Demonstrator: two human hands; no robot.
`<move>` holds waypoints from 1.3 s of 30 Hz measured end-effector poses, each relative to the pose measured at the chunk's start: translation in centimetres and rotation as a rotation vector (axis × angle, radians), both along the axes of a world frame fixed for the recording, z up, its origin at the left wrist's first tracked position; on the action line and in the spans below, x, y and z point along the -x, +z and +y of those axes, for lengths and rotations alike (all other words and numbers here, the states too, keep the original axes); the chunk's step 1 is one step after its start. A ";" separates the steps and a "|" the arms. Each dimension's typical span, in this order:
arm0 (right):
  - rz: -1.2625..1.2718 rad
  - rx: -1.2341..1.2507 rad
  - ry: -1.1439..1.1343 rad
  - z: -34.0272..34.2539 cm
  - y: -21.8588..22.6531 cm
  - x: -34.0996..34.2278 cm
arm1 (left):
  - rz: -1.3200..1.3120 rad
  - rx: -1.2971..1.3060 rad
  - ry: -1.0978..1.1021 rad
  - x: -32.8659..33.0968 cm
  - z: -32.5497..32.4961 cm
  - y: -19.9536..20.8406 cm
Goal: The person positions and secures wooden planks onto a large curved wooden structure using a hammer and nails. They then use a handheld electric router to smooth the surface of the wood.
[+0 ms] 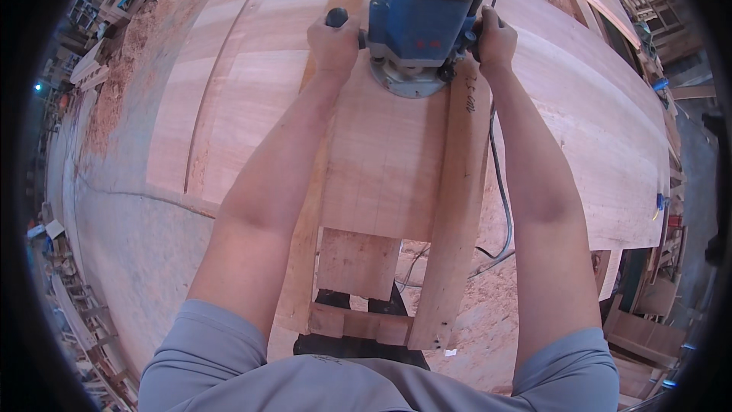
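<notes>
Both my arms reach forward to a blue plunge router [429, 11] with a black top and a round metal base [412, 82]. My left hand [334, 42] is wrapped round its dark left handle. On the other side my right hand [497, 40] grips the right handle, which the fingers partly hide. The router's base rests on a wooden board [385, 152] lying between two long wooden rails. The right rail [460, 160] carries handwriting near the router; the left rail [309, 229] is partly behind my left arm. The router's bit cannot be seen.
Large plywood sheets lie left [252, 69] and right [587, 122]. A dark power cord [499, 175] hangs beside the right rail and loops near the floor. Wood shavings [114, 99] cover parts of the floor. A crosspiece [362, 324] joins the rails close to my body.
</notes>
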State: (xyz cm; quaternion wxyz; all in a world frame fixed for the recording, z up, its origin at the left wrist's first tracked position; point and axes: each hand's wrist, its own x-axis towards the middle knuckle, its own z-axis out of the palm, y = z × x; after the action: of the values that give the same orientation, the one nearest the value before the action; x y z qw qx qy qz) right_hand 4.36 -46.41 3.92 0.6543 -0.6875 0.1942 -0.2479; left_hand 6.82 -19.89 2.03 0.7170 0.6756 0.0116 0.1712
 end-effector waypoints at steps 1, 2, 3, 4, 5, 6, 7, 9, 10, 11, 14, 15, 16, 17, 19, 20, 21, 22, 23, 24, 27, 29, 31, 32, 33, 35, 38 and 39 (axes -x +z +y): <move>-0.001 0.004 0.005 0.1 0.0 0.1 | 0.000 0.002 0.000 0.2 0.1 0.0; -0.002 0.007 0.009 0.2 0.0 0.2 | 0.000 0.005 -0.001 0.4 0.2 -0.1; -0.003 0.011 0.013 0.3 -0.1 0.3 | -0.002 -0.009 0.000 0.5 0.4 -0.1; 0.000 0.011 0.016 0.3 0.0 0.5 | -0.003 -0.020 0.000 0.7 0.5 -0.1; 0.003 0.010 0.019 0.4 0.0 0.6 | -0.005 -0.032 -0.001 0.8 0.6 -0.1; 0.005 0.010 0.022 0.4 0.0 0.6 | -0.004 -0.026 0.008 0.9 0.6 -0.1; -0.001 0.025 0.013 0.2 -0.2 0.6 | -0.003 -0.017 0.012 1.0 0.4 0.0; -0.015 0.053 -0.004 -0.3 -0.5 0.4 | -0.002 -0.029 0.006 1.1 0.1 0.1; 0.010 0.036 0.005 -0.1 -0.3 0.7 | -0.004 -0.052 0.003 1.0 0.4 -0.3; 0.034 0.018 0.015 0.1 -0.1 0.9 | -0.006 -0.075 -0.001 0.9 0.7 -0.6; 0.025 -0.004 0.012 0.3 -0.2 1.0 | -0.030 -0.145 0.011 0.3 1.1 -1.0; 0.008 -0.006 0.005 0.2 -0.3 0.9 | -0.021 -0.115 0.004 0.3 1.0 -1.2; 0.007 -0.008 0.004 0.1 -0.4 1.0 | -0.009 -0.085 -0.004 0.9 0.8 -0.7; 0.006 -0.009 0.003 0.0 -0.5 1.1 | 0.003 -0.055 -0.013 1.2 0.5 -0.3; 0.016 -0.010 0.000 0.0 -0.5 1.3 | 0.013 -0.017 0.000 1.2 0.4 -0.2; 0.028 -0.009 -0.002 0.1 -0.4 1.4 | 0.018 0.000 0.008 1.1 0.5 -0.1; 0.039 -0.008 -0.004 0.3 -0.3 1.5 | 0.009 -0.052 0.005 1.0 0.7 -0.3; 0.031 0.002 -0.011 0.3 -0.4 1.6 | 0.001 -0.102 -0.002 0.9 0.9 -0.5; 0.023 0.011 -0.019 0.4 -0.5 1.7 | -0.008 -0.152 -0.009 0.7 1.1 -0.7; 0.015 0.021 -0.026 0.4 -0.5 1.9 | -0.013 -0.137 -0.020 0.6 1.2 -1.0; 0.024 0.057 -0.029 0.2 -0.5 2.2 | -0.022 -0.101 -0.050 0.8 1.1 -1.0; 0.011 0.069 -0.041 0.6 -0.5 2.3 | -0.026 -0.093 -0.051 0.9 1.4 -1.0; 0.017 0.089 -0.054 0.8 -0.4 2.6 | -0.023 -0.107 -0.039 1.1 1.4 -1.0; 0.030 0.104 -0.062 0.7 -0.3 2.8 | -0.022 -0.114 -0.033 1.3 1.3 -0.9; 0.043 0.119 -0.069 0.7 -0.2 3.0 | -0.010 -0.094 -0.031 1.5 1.3 -0.8; 0.063 0.114 -0.062 1.0 0.2 3.6 | 0.013 -0.058 -0.027 1.9 1.2 -0.6; 0.044 0.117 -0.064 1.4 0.5 4.0 | -0.013 -0.034 -0.017 2.5 1.3 -0.2; 0.029 0.120 -0.066 1.5 0.6 4.1 | -0.007 -0.047 -0.022 2.8 1.4 -0.2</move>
State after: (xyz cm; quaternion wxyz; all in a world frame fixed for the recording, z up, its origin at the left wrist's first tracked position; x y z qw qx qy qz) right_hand 0.23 -44.89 4.48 0.6003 -0.7224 0.2112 -0.2705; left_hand 4.04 -18.44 1.87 0.7028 0.6917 -0.0023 0.1659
